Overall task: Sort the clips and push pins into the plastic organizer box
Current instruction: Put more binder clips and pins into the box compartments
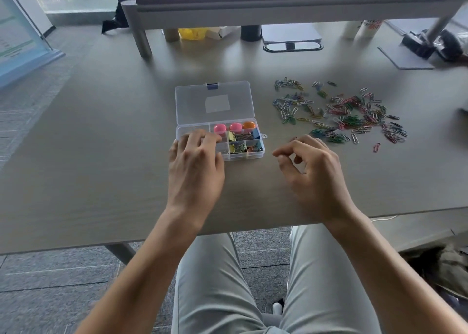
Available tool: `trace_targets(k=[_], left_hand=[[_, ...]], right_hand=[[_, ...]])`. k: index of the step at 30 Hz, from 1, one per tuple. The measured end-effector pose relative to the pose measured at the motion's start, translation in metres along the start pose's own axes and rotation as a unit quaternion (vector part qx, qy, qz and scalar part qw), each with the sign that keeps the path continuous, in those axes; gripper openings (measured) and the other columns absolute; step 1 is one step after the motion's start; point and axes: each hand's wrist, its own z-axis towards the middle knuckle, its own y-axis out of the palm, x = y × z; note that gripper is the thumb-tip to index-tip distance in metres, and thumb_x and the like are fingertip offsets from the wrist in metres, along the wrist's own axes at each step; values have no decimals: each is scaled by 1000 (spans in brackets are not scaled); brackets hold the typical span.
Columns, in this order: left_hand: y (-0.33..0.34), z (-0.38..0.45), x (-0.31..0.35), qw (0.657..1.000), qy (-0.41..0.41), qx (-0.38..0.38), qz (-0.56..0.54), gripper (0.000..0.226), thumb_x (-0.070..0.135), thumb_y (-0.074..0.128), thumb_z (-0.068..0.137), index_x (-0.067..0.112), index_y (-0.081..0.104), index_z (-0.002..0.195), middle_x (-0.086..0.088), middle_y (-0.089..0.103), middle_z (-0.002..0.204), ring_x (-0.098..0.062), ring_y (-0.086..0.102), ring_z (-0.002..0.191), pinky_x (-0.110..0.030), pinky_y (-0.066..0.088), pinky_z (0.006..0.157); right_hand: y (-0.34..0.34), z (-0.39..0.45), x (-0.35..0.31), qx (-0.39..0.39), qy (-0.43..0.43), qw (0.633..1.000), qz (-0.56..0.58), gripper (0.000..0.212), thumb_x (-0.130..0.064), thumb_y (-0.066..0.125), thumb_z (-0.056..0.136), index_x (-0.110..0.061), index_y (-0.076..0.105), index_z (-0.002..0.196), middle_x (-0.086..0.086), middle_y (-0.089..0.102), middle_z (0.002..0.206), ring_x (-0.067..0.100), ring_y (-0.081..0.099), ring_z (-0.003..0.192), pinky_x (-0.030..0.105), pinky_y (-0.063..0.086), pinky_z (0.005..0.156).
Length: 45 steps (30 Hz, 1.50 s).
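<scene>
Our left hand covers the near-left compartments of the organizer box, so we cannot tell what lies in them. Whether our right hand pinches anything between its curled fingertips is too small to tell. In the paper clip scatter, single clips blur together. Both our forearms are cut off by the bottom edge.

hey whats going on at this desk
A person is sorting small office supplies into a clear plastic organizer box with its lid open. The left hand rests over the box's left compartments. The right hand hovers beside it, fingers curled; whether it holds anything is unclear. Round-headed push pins and binder clips are already in the box, while a colourful scatter of paper clips lies loose on the table.
</scene>
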Motion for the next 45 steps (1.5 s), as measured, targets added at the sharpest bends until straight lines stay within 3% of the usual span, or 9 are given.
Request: trace_targets(k=[9, 15, 20, 26, 38, 45], left_hand=[[4, -19, 1, 998, 12, -28, 50, 31, 17, 58, 88, 16, 69, 116, -10, 57, 135, -32, 45, 134, -53, 29, 116], [0, -12, 1, 997, 6, -36, 70, 27, 23, 54, 89, 14, 71, 108, -13, 54, 139, -31, 39, 139, -58, 26, 116], [0, -14, 0, 995, 4, -54, 86, 32, 28, 52, 90, 16, 70, 115, -12, 51, 142, -30, 35, 142, -60, 24, 118], [0, -17, 1, 995, 5, -48, 83, 40, 28, 54, 90, 16, 65, 127, -13, 50, 142, -31, 38, 139, -58, 25, 117], [1, -14, 3, 996, -4, -48, 81, 34, 28, 55, 89, 16, 69, 118, -12, 52, 141, -32, 39, 139, -57, 28, 115], [-1, -15, 1, 989, -6, -99, 107, 50, 34, 50, 93, 22, 53, 141, -12, 39, 152, -30, 27, 146, -57, 22, 119]], right_hand=[[2, -4, 1, 18, 15, 1000, -16, 10, -12, 72, 89, -18, 78, 95, -6, 64, 91, 13, 55, 84, 25, 43, 76], [0, -6, 2, 18, 13, 1000, -18, 9, -11, 72, 90, -16, 78, 95, -6, 66, 92, 11, 55, 85, 23, 41, 75], [1, -7, 2, 18, 13, 1000, -17, 9, -11, 72, 91, -15, 78, 95, -7, 65, 91, 9, 53, 83, 19, 39, 74], [3, -6, 5, 22, 17, 999, -15, 8, -13, 71, 91, -17, 78, 94, -6, 66, 91, 12, 54, 83, 24, 42, 75], [3, -8, 6, 26, 30, 999, -17, 8, -14, 71, 91, -19, 78, 94, -8, 66, 93, 13, 56, 85, 29, 47, 75], [3, -9, 8, 46, 53, 997, -28, 10, -16, 70, 92, -19, 78, 96, -5, 68, 98, 20, 61, 95, 37, 53, 80]])
